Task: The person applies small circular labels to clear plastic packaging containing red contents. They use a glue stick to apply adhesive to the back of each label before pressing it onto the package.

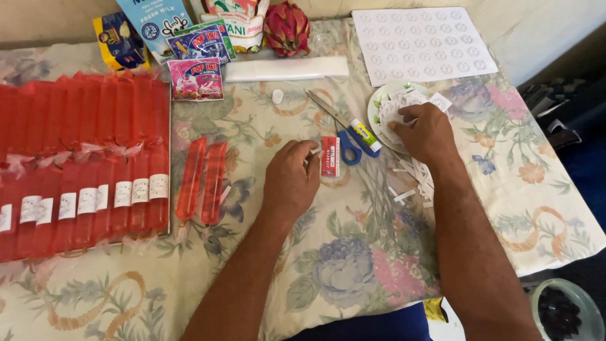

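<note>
My left hand rests on the floral cloth, its fingertips touching a small red packet. My right hand reaches onto a small plate piled with white paper labels and pinches at them. Blue-handled scissors and a glue stick lie between the two hands. Two red filled plastic tubes lie side by side left of my left hand.
A tray of many red tubes with white labels fills the left. Drink powder sachets, cartons, a dragon fruit, a plastic roll and a sticker sheet line the back. Paper scraps lie under my right wrist. A bowl sits below the table's right edge.
</note>
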